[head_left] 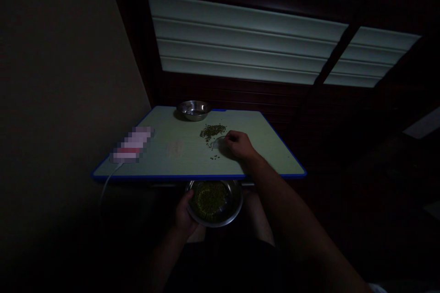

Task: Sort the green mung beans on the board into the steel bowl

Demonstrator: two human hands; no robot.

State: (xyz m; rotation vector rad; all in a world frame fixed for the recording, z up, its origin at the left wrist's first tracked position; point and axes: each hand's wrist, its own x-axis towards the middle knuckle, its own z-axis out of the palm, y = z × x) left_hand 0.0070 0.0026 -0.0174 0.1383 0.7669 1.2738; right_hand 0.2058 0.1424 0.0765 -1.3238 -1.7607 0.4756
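My left hand (185, 216) grips the left rim of a metal bowl (237, 206), held below the table's front edge. Inside lie many small green grains (209, 197) that look like beans. Over the table, my right hand (239, 143) is closed, pinching a thin, clear, curved piece (218, 142); its exact kind is too dim to tell. That piece touches the tabletop just in front of a loose pile of the same grains (213, 131). A few stray grains (215, 157) lie nearer the front edge.
The pale green table (161, 160) has a blue rim. A second metal bowl (194, 110) stands at its back edge. On the left lies a blurred pinkish thing (132, 145) with a white cable (107, 180) hanging off the edge. A wall and dark, slatted woodwork surround the table.
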